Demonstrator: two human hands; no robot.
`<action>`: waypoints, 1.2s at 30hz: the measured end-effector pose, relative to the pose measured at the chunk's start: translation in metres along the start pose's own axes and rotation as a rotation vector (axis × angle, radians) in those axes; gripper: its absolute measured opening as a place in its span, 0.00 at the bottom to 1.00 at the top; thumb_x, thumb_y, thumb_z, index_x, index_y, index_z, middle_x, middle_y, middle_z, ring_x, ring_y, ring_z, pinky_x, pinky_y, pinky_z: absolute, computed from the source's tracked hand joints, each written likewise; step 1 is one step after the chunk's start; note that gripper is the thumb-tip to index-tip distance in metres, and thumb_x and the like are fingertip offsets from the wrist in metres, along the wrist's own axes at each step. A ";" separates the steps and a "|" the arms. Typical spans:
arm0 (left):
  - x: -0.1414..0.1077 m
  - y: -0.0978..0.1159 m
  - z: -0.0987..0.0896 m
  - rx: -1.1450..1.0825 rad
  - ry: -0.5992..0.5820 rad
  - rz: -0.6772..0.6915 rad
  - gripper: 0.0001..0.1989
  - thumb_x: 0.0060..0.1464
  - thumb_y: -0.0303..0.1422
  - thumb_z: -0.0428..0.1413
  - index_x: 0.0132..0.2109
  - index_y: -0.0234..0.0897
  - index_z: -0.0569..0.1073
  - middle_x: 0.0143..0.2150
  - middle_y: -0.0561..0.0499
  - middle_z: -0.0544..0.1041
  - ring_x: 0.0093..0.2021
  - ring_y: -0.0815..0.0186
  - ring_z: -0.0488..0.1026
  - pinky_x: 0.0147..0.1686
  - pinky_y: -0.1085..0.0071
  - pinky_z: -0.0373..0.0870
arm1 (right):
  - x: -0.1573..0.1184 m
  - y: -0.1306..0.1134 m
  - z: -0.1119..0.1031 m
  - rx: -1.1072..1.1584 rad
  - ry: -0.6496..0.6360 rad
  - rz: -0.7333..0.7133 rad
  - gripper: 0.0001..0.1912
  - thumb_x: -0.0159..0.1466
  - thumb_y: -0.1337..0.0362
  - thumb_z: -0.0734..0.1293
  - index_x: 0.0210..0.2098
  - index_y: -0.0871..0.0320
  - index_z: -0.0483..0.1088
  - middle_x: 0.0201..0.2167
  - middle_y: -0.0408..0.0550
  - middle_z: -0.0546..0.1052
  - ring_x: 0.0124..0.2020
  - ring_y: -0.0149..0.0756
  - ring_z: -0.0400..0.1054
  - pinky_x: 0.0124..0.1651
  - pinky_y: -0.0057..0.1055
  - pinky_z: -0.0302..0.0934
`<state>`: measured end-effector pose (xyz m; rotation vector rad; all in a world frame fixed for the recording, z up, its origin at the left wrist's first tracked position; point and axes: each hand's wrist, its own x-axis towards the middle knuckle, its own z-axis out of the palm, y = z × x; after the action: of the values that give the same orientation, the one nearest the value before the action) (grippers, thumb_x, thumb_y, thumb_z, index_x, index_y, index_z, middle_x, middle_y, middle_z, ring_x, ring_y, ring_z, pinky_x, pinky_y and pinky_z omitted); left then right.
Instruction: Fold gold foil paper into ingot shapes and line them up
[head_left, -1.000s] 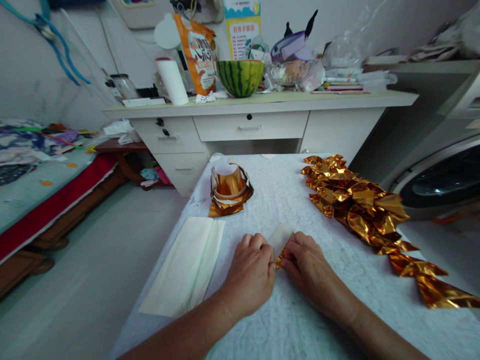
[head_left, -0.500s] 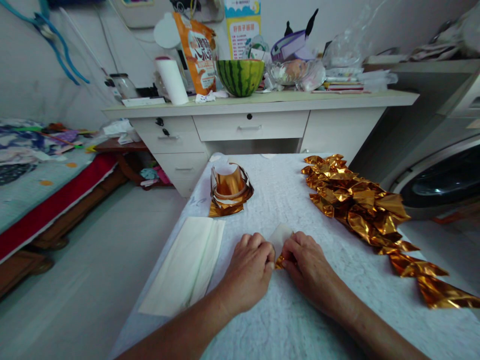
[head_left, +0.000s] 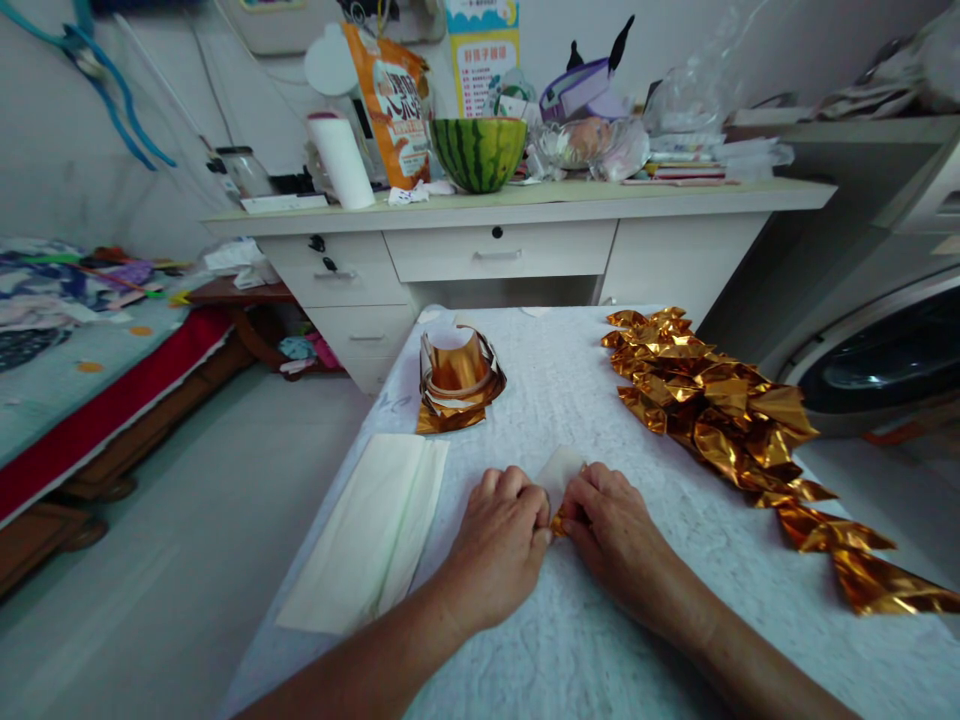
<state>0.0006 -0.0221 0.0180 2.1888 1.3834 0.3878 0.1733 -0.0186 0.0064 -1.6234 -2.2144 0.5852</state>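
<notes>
Both hands meet over the pale cloth-covered table. My left hand (head_left: 504, 540) is closed, its fingertips on a small piece of gold foil (head_left: 557, 521) backed by white paper (head_left: 561, 470). My right hand (head_left: 611, 530) pinches the other side of that same piece, which the fingers mostly hide. Left of my hands lie flat white paper sheets (head_left: 367, 530). Beyond them stands a curled stack of gold foil sheets (head_left: 457, 375). A long heap of twisted gold foil pieces (head_left: 720, 400) runs along the right side.
A white desk (head_left: 502, 205) stands behind the table, carrying a watermelon half (head_left: 478, 152), an orange bag (head_left: 394, 110) and a paper roll (head_left: 341, 160). A bed (head_left: 90, 375) is at the left, a washing machine (head_left: 892, 340) at the right.
My fingers have closed in slightly over the gold foil, and a little less of it shows. The hands stay in nearly the same place.
</notes>
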 end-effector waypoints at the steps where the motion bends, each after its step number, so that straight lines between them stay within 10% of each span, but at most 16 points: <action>1: 0.000 0.000 -0.001 -0.001 -0.006 -0.003 0.04 0.55 0.26 0.53 0.35 0.40 0.66 0.41 0.52 0.66 0.46 0.60 0.60 0.48 0.61 0.60 | 0.000 0.000 0.000 -0.002 0.000 0.000 0.07 0.59 0.75 0.62 0.29 0.58 0.68 0.34 0.48 0.67 0.37 0.39 0.60 0.40 0.36 0.54; 17: 0.003 0.001 -0.001 0.002 -0.014 -0.025 0.04 0.56 0.27 0.52 0.34 0.40 0.66 0.41 0.51 0.67 0.46 0.59 0.60 0.47 0.62 0.59 | -0.002 0.000 0.001 -0.024 0.024 -0.011 0.03 0.60 0.69 0.66 0.32 0.57 0.67 0.35 0.48 0.68 0.37 0.41 0.60 0.39 0.36 0.54; 25: 0.003 0.001 -0.002 0.000 -0.020 -0.019 0.05 0.54 0.24 0.52 0.34 0.40 0.65 0.41 0.51 0.67 0.46 0.59 0.61 0.47 0.62 0.59 | 0.001 0.001 -0.006 0.040 -0.033 0.012 0.24 0.55 0.78 0.65 0.48 0.51 0.69 0.39 0.47 0.69 0.42 0.41 0.63 0.44 0.37 0.58; 36: 0.003 -0.002 -0.001 -0.005 -0.011 0.010 0.05 0.54 0.24 0.51 0.35 0.39 0.66 0.42 0.51 0.66 0.46 0.60 0.61 0.45 0.64 0.59 | 0.000 0.009 -0.010 0.135 -0.097 -0.064 0.29 0.64 0.74 0.59 0.60 0.45 0.64 0.40 0.48 0.69 0.42 0.39 0.63 0.48 0.39 0.59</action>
<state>-0.0002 -0.0186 0.0172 2.1919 1.3647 0.3822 0.1858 -0.0148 0.0108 -1.4803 -2.2336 0.7926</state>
